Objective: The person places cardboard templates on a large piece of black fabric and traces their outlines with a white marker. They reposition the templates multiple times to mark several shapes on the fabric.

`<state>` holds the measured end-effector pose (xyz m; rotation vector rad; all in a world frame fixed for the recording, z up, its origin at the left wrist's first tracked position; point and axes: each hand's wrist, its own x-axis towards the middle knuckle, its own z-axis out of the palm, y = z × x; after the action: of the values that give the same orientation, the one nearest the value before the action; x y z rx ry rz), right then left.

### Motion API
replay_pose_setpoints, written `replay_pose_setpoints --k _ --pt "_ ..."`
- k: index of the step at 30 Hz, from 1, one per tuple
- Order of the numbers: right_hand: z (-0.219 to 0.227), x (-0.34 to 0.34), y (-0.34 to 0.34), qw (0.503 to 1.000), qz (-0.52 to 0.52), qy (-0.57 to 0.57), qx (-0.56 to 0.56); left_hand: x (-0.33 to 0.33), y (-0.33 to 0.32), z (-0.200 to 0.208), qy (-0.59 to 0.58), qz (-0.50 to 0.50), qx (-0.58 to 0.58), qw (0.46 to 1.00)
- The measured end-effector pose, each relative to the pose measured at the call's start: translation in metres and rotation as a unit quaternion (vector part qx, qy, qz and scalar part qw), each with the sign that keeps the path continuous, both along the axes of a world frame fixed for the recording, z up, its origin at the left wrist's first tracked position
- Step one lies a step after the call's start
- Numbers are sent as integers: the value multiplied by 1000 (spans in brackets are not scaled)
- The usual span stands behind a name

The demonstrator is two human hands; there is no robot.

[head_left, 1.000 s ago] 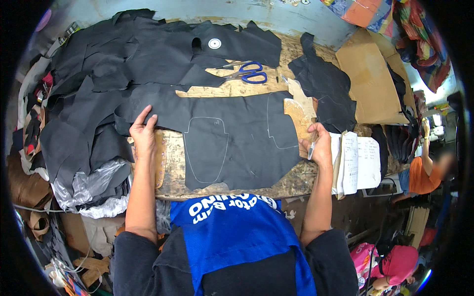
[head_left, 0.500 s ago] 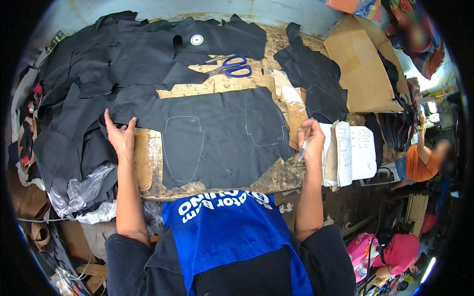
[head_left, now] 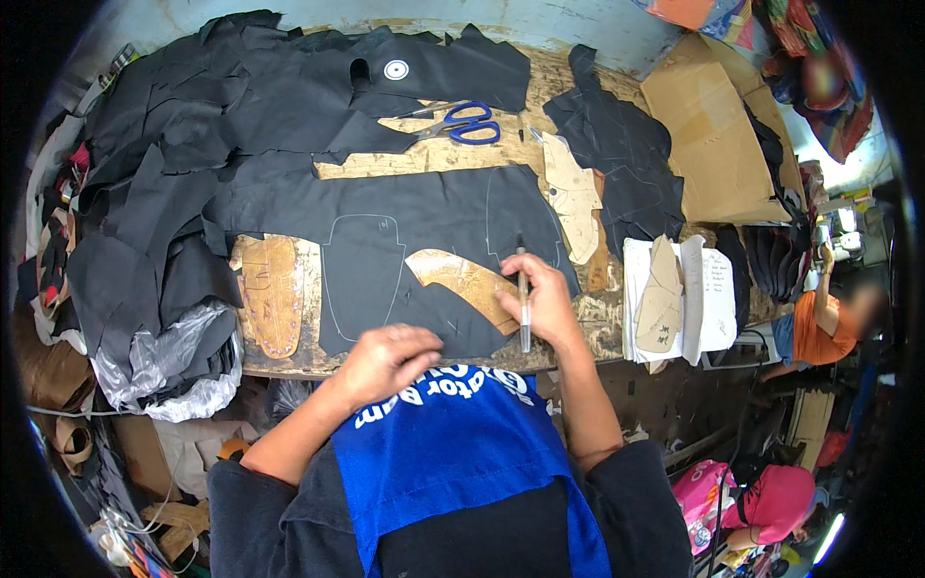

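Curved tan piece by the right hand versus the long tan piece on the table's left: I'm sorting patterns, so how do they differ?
The curved tan piece bends in an arc; the long tan piece is straighter, with a rounded near end. The curved piece is over the black sheet, the right hand at its lower end; the long piece rests on the wooden table, untouched. Both are tan.

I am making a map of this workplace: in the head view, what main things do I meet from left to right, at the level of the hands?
Clear plastic wrapping → long brown flat piece → left hand → right hand holding a pen → open notebook → person in orange.
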<state>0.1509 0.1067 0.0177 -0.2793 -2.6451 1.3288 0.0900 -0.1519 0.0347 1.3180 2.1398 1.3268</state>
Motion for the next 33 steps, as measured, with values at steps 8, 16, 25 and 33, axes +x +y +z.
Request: replay_pose_setpoints --k 8,16,25,33 --pt "-11 46 21 995 11 76 67 2 32 -10 34 -136 -9 990" --pt "-27 54 19 994 -20 106 -10 11 39 -14 -116 -306 -9 945" --pt "-27 60 27 995 -13 101 25 3 40 -13 53 -172 -93 979" --pt "-37 59 29 992 -41 123 8 2 48 -18 74 -159 -179 968"
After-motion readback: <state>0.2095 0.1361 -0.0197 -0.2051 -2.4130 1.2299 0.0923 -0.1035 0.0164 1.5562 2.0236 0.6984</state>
